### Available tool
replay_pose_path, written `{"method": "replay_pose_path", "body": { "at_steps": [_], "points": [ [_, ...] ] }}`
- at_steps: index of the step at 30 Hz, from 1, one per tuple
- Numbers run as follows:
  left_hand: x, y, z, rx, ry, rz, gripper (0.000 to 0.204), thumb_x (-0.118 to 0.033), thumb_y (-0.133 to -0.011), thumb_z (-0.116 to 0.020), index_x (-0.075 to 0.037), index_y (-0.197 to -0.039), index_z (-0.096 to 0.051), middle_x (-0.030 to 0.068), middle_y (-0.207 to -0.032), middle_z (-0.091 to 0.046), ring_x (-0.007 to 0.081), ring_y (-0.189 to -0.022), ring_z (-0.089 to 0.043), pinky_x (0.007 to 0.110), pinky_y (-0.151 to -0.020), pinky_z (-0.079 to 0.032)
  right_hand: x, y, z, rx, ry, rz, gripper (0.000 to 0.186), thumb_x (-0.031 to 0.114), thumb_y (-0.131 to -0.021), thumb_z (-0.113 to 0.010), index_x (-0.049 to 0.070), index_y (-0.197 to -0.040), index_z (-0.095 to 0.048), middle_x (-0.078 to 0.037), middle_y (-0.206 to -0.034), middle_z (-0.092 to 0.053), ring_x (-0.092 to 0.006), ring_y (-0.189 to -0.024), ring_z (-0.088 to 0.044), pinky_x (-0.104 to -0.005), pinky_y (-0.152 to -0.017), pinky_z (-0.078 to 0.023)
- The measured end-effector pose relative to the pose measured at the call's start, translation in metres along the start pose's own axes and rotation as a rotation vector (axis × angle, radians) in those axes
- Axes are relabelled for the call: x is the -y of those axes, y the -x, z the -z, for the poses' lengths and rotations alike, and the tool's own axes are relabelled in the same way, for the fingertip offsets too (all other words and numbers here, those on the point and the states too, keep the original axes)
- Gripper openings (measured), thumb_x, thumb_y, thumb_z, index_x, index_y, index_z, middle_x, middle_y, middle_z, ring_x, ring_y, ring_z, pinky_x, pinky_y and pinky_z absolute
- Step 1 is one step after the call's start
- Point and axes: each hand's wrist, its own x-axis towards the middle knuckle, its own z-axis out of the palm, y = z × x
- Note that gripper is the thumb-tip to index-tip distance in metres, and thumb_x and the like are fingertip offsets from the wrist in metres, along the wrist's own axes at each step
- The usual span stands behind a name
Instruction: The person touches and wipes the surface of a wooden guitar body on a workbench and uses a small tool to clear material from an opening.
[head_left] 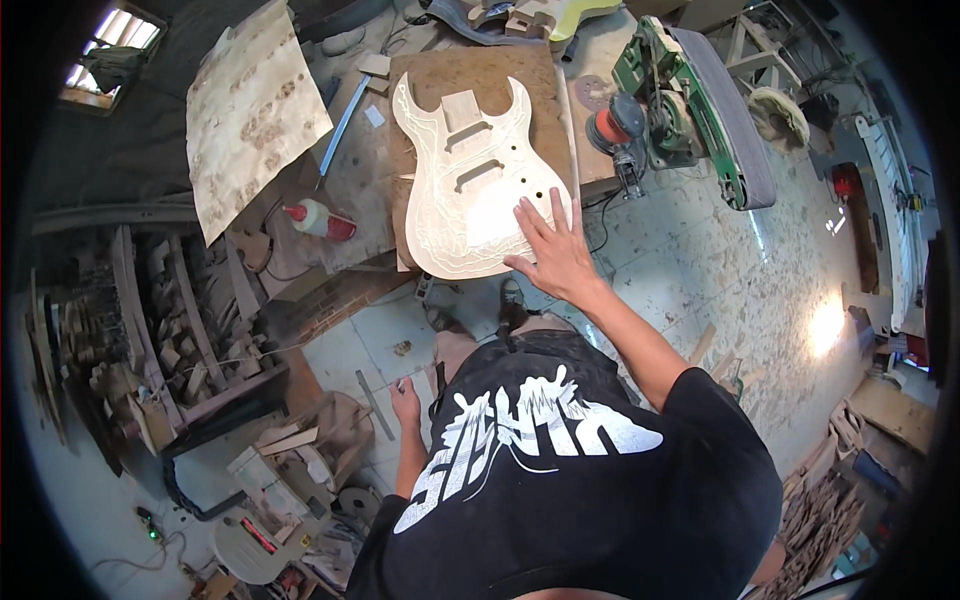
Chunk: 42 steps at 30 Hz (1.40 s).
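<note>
A pale sheet of figured veneer (250,115) lies at the left end of the bench (360,190), with a glue bottle with a red cap (320,220) just below it. Lower down, the left hand (405,402) hangs by the person's hip, fingers loosely curled around nothing, next to a thin metal ruler (377,404). Mid-bench, on a brown backing board (480,75), lies the unfinished guitar body (480,180), pale wood with fine carved lines and routed cavities. The right hand (555,255) rests flat on its lower right edge, fingers spread and pressing, not gripping. The body looks rigid and fairly heavy, probably smooth from sanding, and its thin horns and carved face seem easy to mar; the solid waist and lower edge look like the safest holds. At right sits a green belt sander (690,100).
</note>
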Motion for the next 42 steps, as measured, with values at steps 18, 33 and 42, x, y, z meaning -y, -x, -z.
{"method": "replay_pose_path", "body": {
  "at_steps": [18,33,42],
  "points": [
    [-0.017,-0.067,0.057,0.144,-0.143,-0.084,0.065,-0.05,-0.101,-0.057,0.0,-0.143,-0.054,0.0264,-0.133,-0.064,0.0366,-0.125,-0.061,0.044,-0.107,-0.045,0.005,0.003,-0.013,-0.101,0.181,-0.283,0.074,0.073,-0.098,-0.038,0.025,-0.153,-0.052,-0.015,-0.171,-0.017,-0.0486,-0.156,-0.004,-0.0675,-0.122,-0.001],
    [-0.175,-0.03,0.059,-0.059,-0.144,-0.68,0.026,-0.023,-0.101,-0.063,0.0,-0.109,-0.072,0.0161,-0.1,-0.072,0.0304,-0.092,-0.068,0.039,-0.087,-0.052,0.033,0.011,-0.007,-0.122,-0.096,-0.258,0.073,0.065,-0.098,-0.05,0.015,-0.151,-0.052,-0.025,-0.168,-0.018,-0.0534,-0.154,-0.009,-0.0672,-0.121,-0.011],
    [-0.513,0.065,-0.062,0.288,-0.337,-1.563,0.024,-0.012,-0.082,-0.08,-0.01,-0.106,-0.078,0.0108,-0.092,-0.063,0.03,-0.091,-0.06,0.04,-0.082,-0.049,0.033,0.015,-0.004,-0.116,-0.309,-0.254,0.07,0.062,-0.096,-0.058,0.017,-0.149,-0.054,-0.024,-0.168,-0.018,-0.0522,-0.154,-0.009,-0.0655,-0.122,-0.012]
  ]
}}
